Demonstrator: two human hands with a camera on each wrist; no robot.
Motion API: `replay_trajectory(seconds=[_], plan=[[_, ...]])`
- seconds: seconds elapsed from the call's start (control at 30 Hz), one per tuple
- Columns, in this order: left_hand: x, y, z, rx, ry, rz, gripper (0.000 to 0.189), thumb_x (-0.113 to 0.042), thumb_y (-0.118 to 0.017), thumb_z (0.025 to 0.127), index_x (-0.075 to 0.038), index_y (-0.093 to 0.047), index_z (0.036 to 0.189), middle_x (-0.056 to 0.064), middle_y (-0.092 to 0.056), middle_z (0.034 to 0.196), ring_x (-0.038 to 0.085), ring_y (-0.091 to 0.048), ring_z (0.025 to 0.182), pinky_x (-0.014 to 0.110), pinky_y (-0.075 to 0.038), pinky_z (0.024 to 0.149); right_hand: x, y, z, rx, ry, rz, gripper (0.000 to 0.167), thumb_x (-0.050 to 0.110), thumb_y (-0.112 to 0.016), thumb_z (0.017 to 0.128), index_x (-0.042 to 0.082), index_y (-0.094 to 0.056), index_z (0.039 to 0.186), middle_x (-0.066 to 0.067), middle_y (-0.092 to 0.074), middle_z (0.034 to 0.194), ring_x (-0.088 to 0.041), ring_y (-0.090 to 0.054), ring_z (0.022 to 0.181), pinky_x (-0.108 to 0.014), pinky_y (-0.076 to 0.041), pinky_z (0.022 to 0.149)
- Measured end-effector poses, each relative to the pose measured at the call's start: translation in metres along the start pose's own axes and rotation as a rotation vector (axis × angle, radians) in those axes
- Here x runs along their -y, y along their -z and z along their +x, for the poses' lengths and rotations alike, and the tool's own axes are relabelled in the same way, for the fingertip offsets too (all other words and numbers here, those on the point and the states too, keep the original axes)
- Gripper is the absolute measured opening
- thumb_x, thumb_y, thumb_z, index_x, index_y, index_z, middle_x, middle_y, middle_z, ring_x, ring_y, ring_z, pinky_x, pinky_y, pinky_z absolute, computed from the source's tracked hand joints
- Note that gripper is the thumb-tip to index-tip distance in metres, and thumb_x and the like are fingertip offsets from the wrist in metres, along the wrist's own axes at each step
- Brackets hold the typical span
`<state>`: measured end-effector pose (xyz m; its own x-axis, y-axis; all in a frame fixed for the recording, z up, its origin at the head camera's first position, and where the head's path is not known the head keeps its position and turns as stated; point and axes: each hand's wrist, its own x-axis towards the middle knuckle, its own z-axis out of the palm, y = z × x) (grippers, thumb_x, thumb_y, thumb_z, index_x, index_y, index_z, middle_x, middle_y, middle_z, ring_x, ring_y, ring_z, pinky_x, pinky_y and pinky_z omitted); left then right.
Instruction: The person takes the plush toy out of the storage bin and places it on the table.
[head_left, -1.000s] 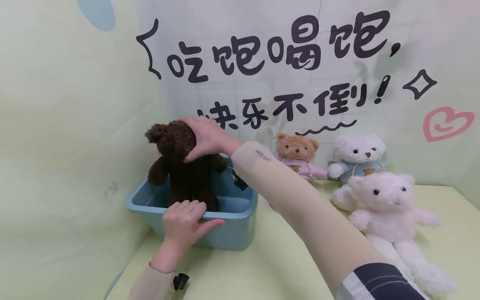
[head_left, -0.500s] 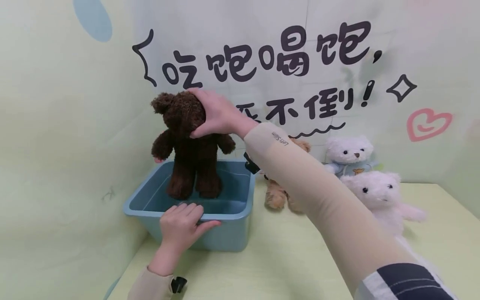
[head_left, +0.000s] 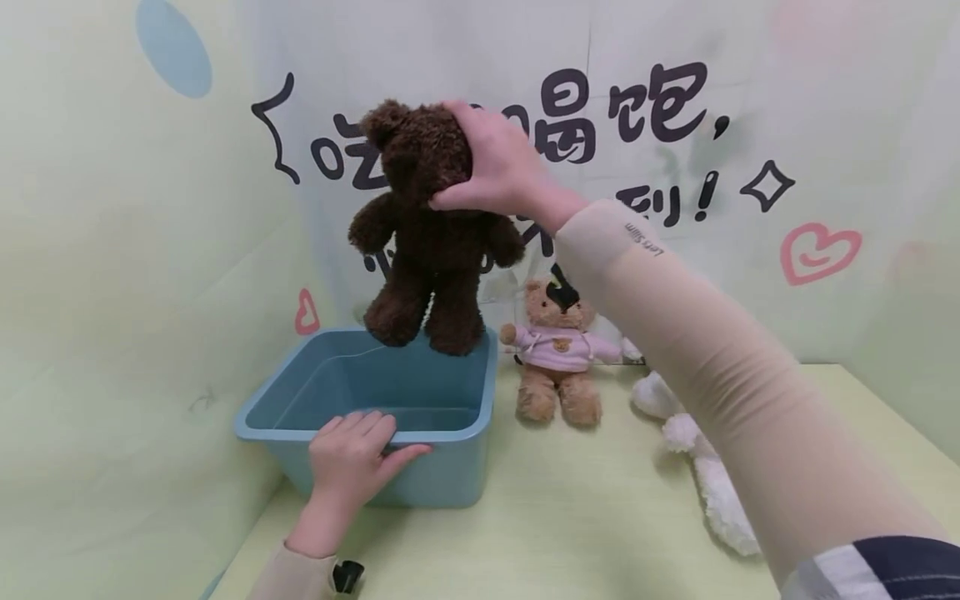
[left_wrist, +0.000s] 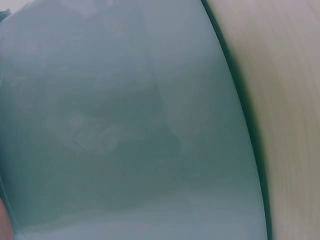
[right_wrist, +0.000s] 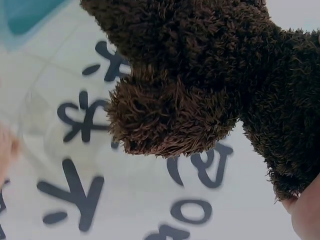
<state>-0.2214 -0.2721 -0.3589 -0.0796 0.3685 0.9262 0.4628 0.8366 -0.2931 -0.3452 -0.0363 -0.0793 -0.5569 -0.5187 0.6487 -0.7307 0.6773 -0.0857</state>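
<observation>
A dark brown teddy bear (head_left: 442, 242) hangs in the air above the blue plastic bin (head_left: 480, 433), its feet over the far rim. My right hand (head_left: 498, 162) grips the bear by the head, thumb and fingers on either side. In the right wrist view the bear's brown fur (right_wrist: 180, 60) fills the top, with part of the hand (right_wrist: 307, 215) at the lower right edge. My left hand (head_left: 348, 462) holds the bin's near rim, fingers hooked over it and thumb along the outside. The bin's smooth wall (left_wrist: 135, 120) fills most of the left wrist view.
A light brown teddy bear in a pink hoodie (head_left: 558, 354) sits right of the bin. Farther right, white plush legs (head_left: 720, 500) show from behind my right sleeve (head_left: 712, 350). A pale wooden table (head_left: 555, 517) lies below, and a printed cloth backdrop (head_left: 862, 150) hangs behind.
My right hand has lifted the dark brown bear up out of the bin and moved it rightward. My left hand stays on the rim, and the head view has shifted slightly.
</observation>
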Motion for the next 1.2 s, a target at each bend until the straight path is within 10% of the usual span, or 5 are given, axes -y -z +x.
replay_trajectory(seconds=[0.8, 1.2], plan=[[0.009, 0.004, 0.0, -0.004, 0.0, 0.007, 0.064, -0.07, -0.047, 0.087, -0.013, -0.038, 0.059, -0.005, -0.03, 0.051, 0.013, -0.027, 0.041, 0.023, -0.014, 0.045, -0.054, 0.066, -0.104, 0.023, -0.135, 0.007, 0.096, 0.04, -0.084, 0.067, 0.014, -0.035, 0.146, -0.017, -0.055, 0.122, -0.031, -0.052, 0.108, -0.052, -0.04, 0.092], [0.027, 0.004, -0.012, 0.027, 0.025, 0.03, 0.064, -0.071, -0.046, 0.087, -0.013, -0.039, 0.061, -0.004, -0.035, 0.052, 0.018, -0.032, 0.04, 0.026, -0.018, 0.044, -0.059, 0.054, -0.149, 0.054, -0.074, 0.023, 0.096, 0.036, -0.087, 0.063, 0.013, -0.04, 0.143, -0.011, -0.058, 0.115, -0.029, -0.054, 0.103, -0.051, -0.04, 0.09]])
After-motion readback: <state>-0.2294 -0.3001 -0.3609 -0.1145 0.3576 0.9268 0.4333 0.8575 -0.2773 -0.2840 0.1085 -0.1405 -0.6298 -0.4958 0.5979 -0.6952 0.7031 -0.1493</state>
